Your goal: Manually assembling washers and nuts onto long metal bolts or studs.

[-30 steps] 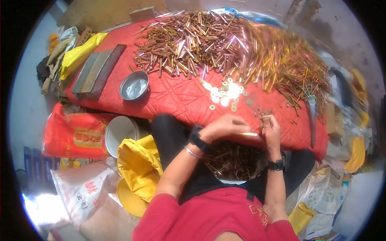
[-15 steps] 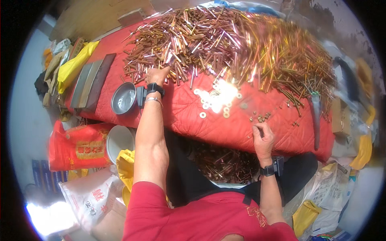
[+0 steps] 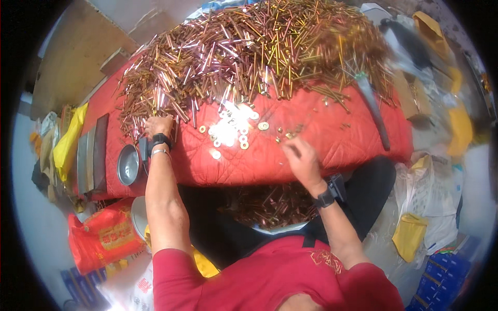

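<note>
A large heap of thin coppery metal rods (image 3: 228, 57) lies on the red quilted cover. My left hand (image 3: 158, 126) reaches to the heap's near left edge, its fingers bent down among the rods; whatever they grip is hidden. Close to that wrist sits a round metal bowl (image 3: 128, 165). Pale flat washers (image 3: 244, 139) are spread in the middle, partly lost in sun glare. Beyond my right hand's fingertips are several small brass nuts (image 3: 288, 135). My right hand (image 3: 303, 161) is closed, thumb and forefinger brought together, with nothing I can make out between them.
A grey tapered tool (image 3: 373, 111) with thin prongs lies on the right of the cover. Dark flat bars (image 3: 93, 155) and a yellow bag (image 3: 71, 140) are at the left. Below the cover's near edge, more rods (image 3: 270, 205) lie between my legs.
The whole view has shifted, so the cover and heap appear further left. My right hand has swung left and tilted, its fingertips nearer the nuts. My left hand stays at the heap's edge.
</note>
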### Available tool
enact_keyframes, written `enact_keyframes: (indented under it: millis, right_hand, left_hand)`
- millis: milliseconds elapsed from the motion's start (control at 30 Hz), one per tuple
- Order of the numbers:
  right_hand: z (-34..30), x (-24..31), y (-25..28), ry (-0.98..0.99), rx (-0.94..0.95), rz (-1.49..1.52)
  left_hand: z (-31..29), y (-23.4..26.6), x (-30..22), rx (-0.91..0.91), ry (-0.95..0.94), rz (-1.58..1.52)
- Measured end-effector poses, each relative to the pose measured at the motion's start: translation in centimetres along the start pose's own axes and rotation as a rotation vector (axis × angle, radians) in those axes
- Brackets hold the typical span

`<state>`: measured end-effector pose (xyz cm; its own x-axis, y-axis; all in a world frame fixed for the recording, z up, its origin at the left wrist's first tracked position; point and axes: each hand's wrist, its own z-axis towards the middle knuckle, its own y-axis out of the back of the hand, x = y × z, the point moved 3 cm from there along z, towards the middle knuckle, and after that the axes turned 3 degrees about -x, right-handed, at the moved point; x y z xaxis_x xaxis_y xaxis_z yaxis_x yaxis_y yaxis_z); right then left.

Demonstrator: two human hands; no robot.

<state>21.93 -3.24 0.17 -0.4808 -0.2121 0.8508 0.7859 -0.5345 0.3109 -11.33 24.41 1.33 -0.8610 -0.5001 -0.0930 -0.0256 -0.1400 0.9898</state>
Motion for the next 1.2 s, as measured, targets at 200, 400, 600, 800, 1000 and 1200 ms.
enact_keyframes:
  millis: [200,400,600,800,1000,1200]
  right_hand:
    - [7.1,-0.6,-1.8,0.173,-0.062,-0.357]
    - [13.6,-2.5,-3.2,0.279,-0.111,-0.721]
    - [13.7,-5.4,-2.4,0.293,-0.023,-0.817]
    - [10.6,-3.3,2.7,0.452,-0.078,-0.760]
    - [7.7,2.6,4.2,0.400,0.075,-0.748]
    - [9.7,-2.1,2.3,0.140,0.043,-0.472]
  left_hand:
    - [-1.2,-2.3,3.1,-0.334,-0.157,0.069]
    - [-1.7,-1.8,2.6,-0.166,-0.124,0.006]
    - [0.2,-2.2,2.6,-0.161,-0.282,0.163]
    - [0.8,-2.5,5.5,-0.161,-0.322,0.125]
    - [3.5,-2.7,7.1,0.040,-0.244,-0.473]
    - [-6.2,-2.7,-1.3,0.896,0.543,-2.154]
